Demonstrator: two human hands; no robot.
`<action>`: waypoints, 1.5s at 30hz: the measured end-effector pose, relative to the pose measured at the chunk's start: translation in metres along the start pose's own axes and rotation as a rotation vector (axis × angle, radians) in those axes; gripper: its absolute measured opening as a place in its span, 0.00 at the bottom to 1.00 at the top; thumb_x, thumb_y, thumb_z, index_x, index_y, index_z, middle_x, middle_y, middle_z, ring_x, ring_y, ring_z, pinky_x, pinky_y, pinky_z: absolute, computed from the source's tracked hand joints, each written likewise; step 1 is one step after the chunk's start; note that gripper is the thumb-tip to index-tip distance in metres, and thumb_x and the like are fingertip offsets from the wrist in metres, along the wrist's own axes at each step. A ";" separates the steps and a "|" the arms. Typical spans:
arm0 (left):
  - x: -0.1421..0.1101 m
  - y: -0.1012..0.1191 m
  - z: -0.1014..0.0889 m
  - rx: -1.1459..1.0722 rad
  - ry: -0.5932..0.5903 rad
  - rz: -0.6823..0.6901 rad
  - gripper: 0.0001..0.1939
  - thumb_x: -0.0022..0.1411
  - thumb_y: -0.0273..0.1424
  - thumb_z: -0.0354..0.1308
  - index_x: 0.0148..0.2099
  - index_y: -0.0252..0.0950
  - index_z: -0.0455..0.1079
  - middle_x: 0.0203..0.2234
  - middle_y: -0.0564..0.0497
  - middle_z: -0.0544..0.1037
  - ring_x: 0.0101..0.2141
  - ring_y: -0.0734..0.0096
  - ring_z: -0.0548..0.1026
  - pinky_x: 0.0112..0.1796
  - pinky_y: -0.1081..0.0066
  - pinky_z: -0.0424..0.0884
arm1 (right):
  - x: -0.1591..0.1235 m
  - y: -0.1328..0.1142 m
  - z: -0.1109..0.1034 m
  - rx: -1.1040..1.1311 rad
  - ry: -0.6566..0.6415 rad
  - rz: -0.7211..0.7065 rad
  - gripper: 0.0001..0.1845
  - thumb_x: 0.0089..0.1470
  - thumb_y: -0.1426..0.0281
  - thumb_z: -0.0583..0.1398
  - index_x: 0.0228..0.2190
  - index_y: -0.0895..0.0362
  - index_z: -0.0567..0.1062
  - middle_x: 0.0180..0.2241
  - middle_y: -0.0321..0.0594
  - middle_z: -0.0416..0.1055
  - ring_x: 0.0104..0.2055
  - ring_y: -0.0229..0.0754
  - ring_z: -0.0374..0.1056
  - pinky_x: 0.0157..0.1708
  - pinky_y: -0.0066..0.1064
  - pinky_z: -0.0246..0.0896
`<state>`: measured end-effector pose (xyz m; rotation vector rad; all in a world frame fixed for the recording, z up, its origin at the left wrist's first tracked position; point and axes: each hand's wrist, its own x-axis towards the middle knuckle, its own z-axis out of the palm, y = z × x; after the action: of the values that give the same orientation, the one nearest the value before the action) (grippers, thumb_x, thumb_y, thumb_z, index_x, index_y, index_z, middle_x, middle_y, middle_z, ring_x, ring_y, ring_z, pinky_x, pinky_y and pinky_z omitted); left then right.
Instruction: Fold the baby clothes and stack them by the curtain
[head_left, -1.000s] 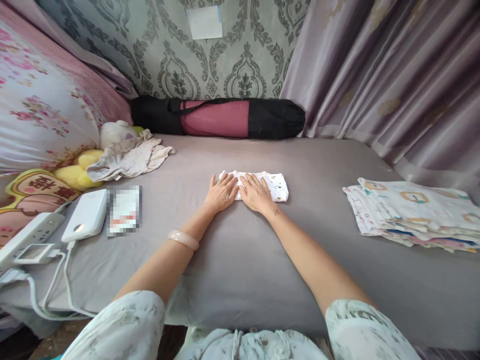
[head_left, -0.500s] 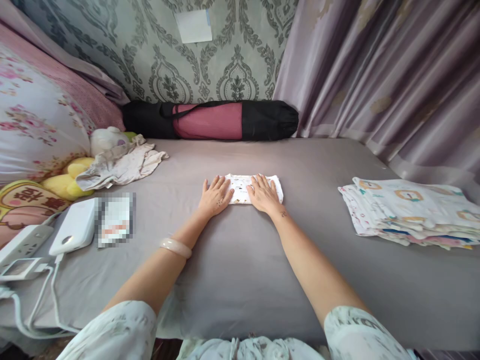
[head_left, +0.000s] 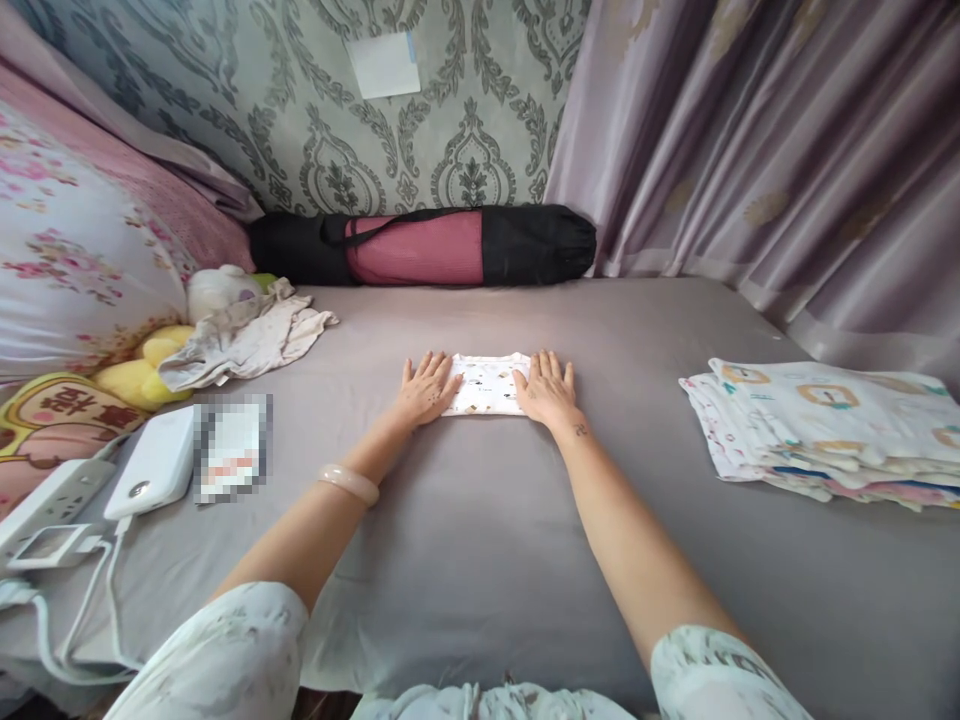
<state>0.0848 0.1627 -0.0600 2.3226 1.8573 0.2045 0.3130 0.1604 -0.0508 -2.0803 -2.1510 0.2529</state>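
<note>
A small white printed cloth [head_left: 486, 386], folded into a flat rectangle, lies on the grey sheet [head_left: 480, 520] in the middle of the bed. My left hand [head_left: 429, 388] rests flat over its left end, fingers stretched forward. Over the right end lies my right hand [head_left: 549, 388], palm down with the fingers spread. Both hands touch the cloth without gripping it, and they cover its two ends. The printed middle shows between them.
Folded printed cloths [head_left: 825, 430] are stacked at the right. At the left are a crumpled cloth [head_left: 251, 338], plush toys [head_left: 142, 370], a white power bank [head_left: 156, 462], a power strip [head_left: 56, 510] and cables. A black-and-pink rolled bag [head_left: 416, 248] lies along the wall.
My right hand has slid right to the cloth's right end, and my left hand has shifted slightly left. More of the cloth's middle shows between them. The view has tilted slightly.
</note>
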 end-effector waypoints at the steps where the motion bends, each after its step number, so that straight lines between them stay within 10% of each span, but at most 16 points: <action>1: 0.000 -0.001 0.001 0.000 0.002 0.005 0.32 0.70 0.46 0.32 0.69 0.36 0.52 0.67 0.43 0.54 0.67 0.53 0.47 0.63 0.43 0.39 | 0.001 0.000 0.000 0.003 0.015 -0.005 0.35 0.66 0.58 0.40 0.63 0.70 0.56 0.67 0.56 0.46 0.70 0.54 0.37 0.65 0.53 0.28; 8: 0.023 -0.011 -0.020 -0.002 0.006 -0.011 0.22 0.68 0.35 0.39 0.58 0.41 0.67 0.56 0.43 0.71 0.57 0.56 0.67 0.59 0.46 0.51 | 0.009 0.013 -0.008 0.013 0.146 -0.031 0.22 0.64 0.72 0.45 0.49 0.60 0.74 0.52 0.51 0.71 0.56 0.51 0.61 0.61 0.50 0.39; 18: 0.064 -0.022 -0.050 -0.191 -0.239 -0.101 0.15 0.48 0.34 0.58 0.40 0.38 0.73 0.36 0.48 0.77 0.38 0.62 0.75 0.37 0.70 0.69 | 0.010 0.021 -0.018 -0.032 0.128 -0.014 0.20 0.61 0.78 0.48 0.47 0.58 0.75 0.51 0.53 0.67 0.54 0.52 0.58 0.54 0.43 0.49; 28: 0.047 -0.020 -0.057 -0.511 -0.157 -0.123 0.13 0.45 0.36 0.59 0.36 0.37 0.68 0.24 0.55 0.71 0.30 0.68 0.72 0.29 0.72 0.65 | 0.016 0.031 -0.025 0.166 0.111 -0.006 0.16 0.58 0.75 0.53 0.46 0.53 0.74 0.52 0.47 0.65 0.55 0.50 0.59 0.51 0.37 0.54; 37: 0.026 -0.023 -0.106 -0.706 -0.250 0.019 0.18 0.48 0.41 0.61 0.40 0.38 0.75 0.32 0.51 0.80 0.38 0.63 0.76 0.39 0.69 0.69 | 0.011 0.050 -0.068 0.496 0.083 -0.117 0.12 0.53 0.71 0.58 0.40 0.55 0.76 0.35 0.38 0.75 0.36 0.40 0.69 0.34 0.26 0.59; 41: 0.025 -0.022 -0.122 -0.678 -0.130 0.079 0.15 0.50 0.41 0.60 0.38 0.38 0.75 0.32 0.51 0.80 0.37 0.64 0.76 0.39 0.68 0.69 | 0.007 0.051 -0.081 0.550 0.167 -0.208 0.15 0.54 0.70 0.57 0.44 0.56 0.76 0.37 0.40 0.76 0.37 0.41 0.69 0.38 0.28 0.61; 45: 0.027 -0.018 -0.120 -0.564 0.255 0.133 0.14 0.57 0.37 0.55 0.41 0.35 0.73 0.33 0.49 0.79 0.36 0.64 0.75 0.42 0.66 0.69 | 0.005 0.041 -0.084 0.442 0.417 -0.273 0.16 0.56 0.75 0.52 0.42 0.56 0.75 0.43 0.44 0.74 0.46 0.44 0.68 0.46 0.32 0.59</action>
<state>0.0487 0.1977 0.0543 2.0799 1.4754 0.9458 0.3708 0.1689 0.0224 -1.4339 -1.8840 0.2143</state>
